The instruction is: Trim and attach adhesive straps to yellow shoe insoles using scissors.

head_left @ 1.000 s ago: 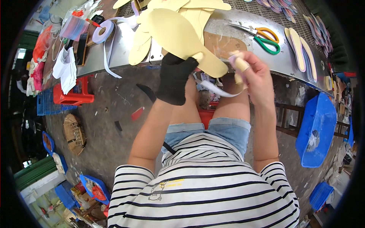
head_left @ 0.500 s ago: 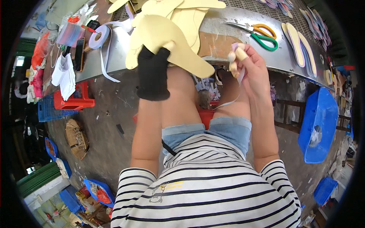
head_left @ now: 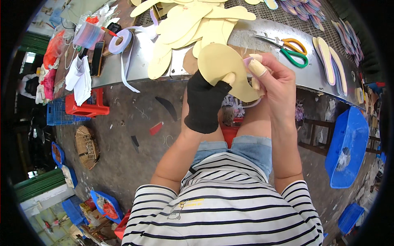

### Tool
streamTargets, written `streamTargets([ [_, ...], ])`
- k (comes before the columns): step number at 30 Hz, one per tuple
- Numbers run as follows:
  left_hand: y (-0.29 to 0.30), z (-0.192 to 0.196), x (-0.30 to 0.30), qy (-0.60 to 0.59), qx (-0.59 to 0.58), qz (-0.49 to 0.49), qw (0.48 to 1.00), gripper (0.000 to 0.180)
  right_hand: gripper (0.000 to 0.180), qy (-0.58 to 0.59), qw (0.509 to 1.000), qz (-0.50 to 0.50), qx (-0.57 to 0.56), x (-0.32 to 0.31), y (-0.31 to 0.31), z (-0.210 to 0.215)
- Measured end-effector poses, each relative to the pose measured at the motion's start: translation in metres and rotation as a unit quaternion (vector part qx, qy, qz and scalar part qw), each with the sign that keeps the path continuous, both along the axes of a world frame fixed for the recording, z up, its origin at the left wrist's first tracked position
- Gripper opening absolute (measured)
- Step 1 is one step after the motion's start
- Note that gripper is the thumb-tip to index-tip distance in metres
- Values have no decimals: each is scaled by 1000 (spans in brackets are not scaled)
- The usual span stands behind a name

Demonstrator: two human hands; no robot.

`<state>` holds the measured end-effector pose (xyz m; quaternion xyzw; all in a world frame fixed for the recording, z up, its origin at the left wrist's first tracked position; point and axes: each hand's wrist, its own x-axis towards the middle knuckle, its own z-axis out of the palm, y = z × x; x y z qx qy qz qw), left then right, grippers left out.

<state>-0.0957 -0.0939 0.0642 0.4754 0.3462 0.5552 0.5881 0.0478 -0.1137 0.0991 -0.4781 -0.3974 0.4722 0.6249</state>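
A pale yellow insole (head_left: 218, 61) is in my left hand (head_left: 205, 102), which wears a black fingerless glove; the thumb presses on its upper face. Close by at its right edge, my right hand (head_left: 279, 80) pinches a narrow lilac-white strip of tape (head_left: 247, 61), with coverings on several fingertips. A thin length of that strip curves down below the insole. Whether the tape touches the insole edge, I cannot tell. Beyond my hands, a heap of similar yellow insoles (head_left: 184, 30) lies on the metal worktable (head_left: 262, 51).
Scissors (head_left: 292, 52) with orange and green handles lie to the right, near paired insoles (head_left: 328, 61). At the left are a tape roll (head_left: 116, 46), a phone (head_left: 97, 59) and white cloth (head_left: 81, 78). A red stool (head_left: 88, 104) and blue tub (head_left: 347, 147) stand below the table.
My left hand has brought the insole right and nearer, away from the heap, and turned it. The right hand, still pinching the strip, is now close beside the insole's edge.
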Motion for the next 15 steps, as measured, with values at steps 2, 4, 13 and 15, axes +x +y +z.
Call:
streamTargets([
  [2, -1, 2, 2, -12, -13, 7, 1000, 31, 12, 2, 1000, -1, 15, -2, 1, 0],
  [4, -3, 4, 3, -26, -21, 4, 999, 31, 12, 4, 1000, -3, 28, -2, 1, -1],
  [13, -3, 2, 3, 34, 40, -3, 999, 33, 12, -6, 999, -42, 34, -11, 3, -6],
  [15, -2, 2, 4, 11, 41, -9, 999, 33, 9, -68, 982, -158, 81, -22, 2, -4],
])
